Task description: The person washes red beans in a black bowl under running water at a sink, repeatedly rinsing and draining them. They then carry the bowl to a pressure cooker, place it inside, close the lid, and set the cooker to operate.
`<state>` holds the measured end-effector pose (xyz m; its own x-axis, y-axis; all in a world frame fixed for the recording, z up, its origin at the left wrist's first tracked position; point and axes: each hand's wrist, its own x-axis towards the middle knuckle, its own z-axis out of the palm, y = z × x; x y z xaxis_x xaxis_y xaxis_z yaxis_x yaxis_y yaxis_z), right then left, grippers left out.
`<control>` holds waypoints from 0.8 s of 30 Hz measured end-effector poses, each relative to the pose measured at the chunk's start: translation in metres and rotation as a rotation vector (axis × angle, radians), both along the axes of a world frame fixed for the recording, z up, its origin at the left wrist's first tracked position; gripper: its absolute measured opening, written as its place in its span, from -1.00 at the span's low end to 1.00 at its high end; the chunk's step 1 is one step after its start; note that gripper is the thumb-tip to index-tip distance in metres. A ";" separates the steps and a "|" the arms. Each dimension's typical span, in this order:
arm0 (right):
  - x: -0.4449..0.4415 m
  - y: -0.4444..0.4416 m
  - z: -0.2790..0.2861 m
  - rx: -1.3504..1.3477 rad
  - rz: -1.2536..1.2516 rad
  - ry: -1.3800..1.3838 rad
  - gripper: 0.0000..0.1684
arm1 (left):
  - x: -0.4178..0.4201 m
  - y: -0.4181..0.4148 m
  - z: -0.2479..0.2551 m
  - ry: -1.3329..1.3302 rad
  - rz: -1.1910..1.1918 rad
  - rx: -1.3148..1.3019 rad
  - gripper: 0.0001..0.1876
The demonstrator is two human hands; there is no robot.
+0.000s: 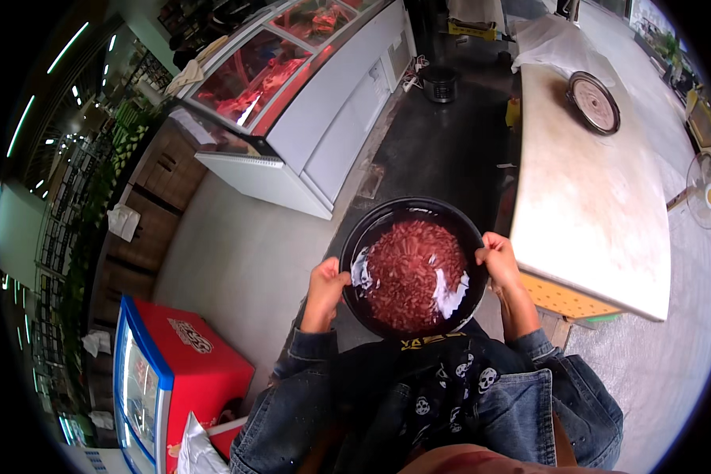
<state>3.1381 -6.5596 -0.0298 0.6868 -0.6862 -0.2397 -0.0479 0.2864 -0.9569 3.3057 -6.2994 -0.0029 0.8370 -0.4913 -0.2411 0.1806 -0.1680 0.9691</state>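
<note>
A round black pot [354, 243], which looks like a cooker's inner pot, hangs in front of my body between both hands. Small reddish grains or pieces [415, 272] lie inside it under liquid, and bright reflections shine on the surface. My left hand [324, 291] grips the rim on the left, with the thumb over the edge. On the opposite side my right hand [500, 260] pinches the rim. Dark fabric of my clothing is close behind the near edge of the pot.
To the right stands a long pale-topped table [592, 207] bearing a round lid-like disc [593, 102]. An electric cooker [439, 84] sits on the dark floor ahead. A lit meat display case [343, 124] is at left, with a red-and-blue freezer [207, 355] nearer me.
</note>
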 end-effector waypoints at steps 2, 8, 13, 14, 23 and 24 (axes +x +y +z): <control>0.050 -0.043 -0.002 0.010 -0.045 -0.048 -0.71 | 0.056 -0.045 -0.005 0.005 -0.019 -0.012 -0.82; 0.218 -0.190 0.005 -0.119 -0.053 -0.067 -0.71 | 0.209 -0.187 -0.007 0.044 -0.031 0.014 -0.78; 0.342 -0.305 0.013 -0.122 -0.048 -0.050 -0.73 | 0.319 -0.307 0.029 0.031 0.034 0.030 -0.77; 0.366 -0.324 0.013 -0.067 -0.040 -0.046 -0.73 | 0.345 -0.326 0.027 0.058 0.017 0.033 -0.83; 0.560 -0.527 -0.022 -0.024 -0.184 0.004 -0.71 | 0.583 -0.552 -0.023 -0.010 -0.109 0.083 -0.77; 0.577 -0.550 -0.023 -0.030 -0.207 0.032 -0.70 | 0.607 -0.581 -0.026 -0.013 -0.147 0.095 -0.78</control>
